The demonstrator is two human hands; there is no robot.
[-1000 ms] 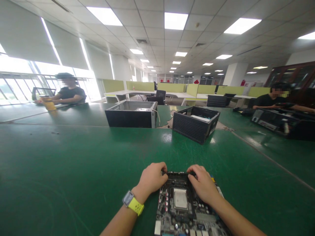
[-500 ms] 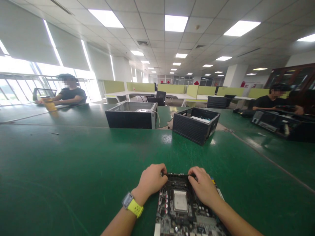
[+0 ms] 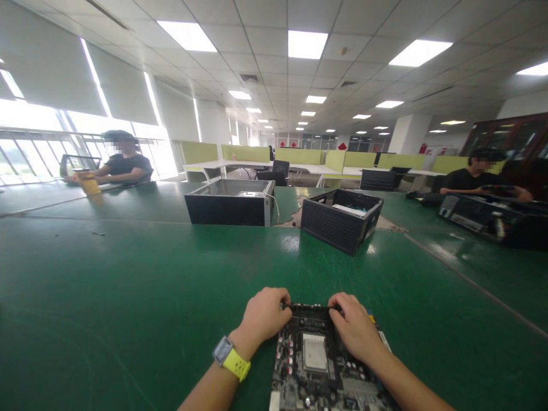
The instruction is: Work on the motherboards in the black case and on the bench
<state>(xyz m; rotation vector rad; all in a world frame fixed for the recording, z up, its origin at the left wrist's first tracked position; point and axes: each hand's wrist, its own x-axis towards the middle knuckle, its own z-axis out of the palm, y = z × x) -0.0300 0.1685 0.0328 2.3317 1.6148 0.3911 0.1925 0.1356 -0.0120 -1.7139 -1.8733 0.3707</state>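
A motherboard [image 3: 295,379] lies on the green table near its front edge, cut off by the bottom of the head view. A silvery square processor [image 3: 315,352] sits in its socket. Along the board's far edge runs a thin dark strip that looks like a memory stick [image 3: 310,310]. My left hand [image 3: 264,313], with a yellow-strapped watch [image 3: 231,357] on the wrist, is closed at the strip's left end. My right hand [image 3: 351,322] is closed at its right end, thumb and fingers bent. Both sets of fingertips partly hide what they grip.
Farther back on the table [image 3: 141,285] stand two open computer cases [image 3: 226,208] [image 3: 327,222]. A person [image 3: 124,165] sits at the far left by a yellow-brown cup [image 3: 88,184]. Another person [image 3: 464,180] is at the right behind a dark computer case [image 3: 483,220].
Both hands stay at the same ends of the strip with hardly any movement. The whole view has shifted down slightly.
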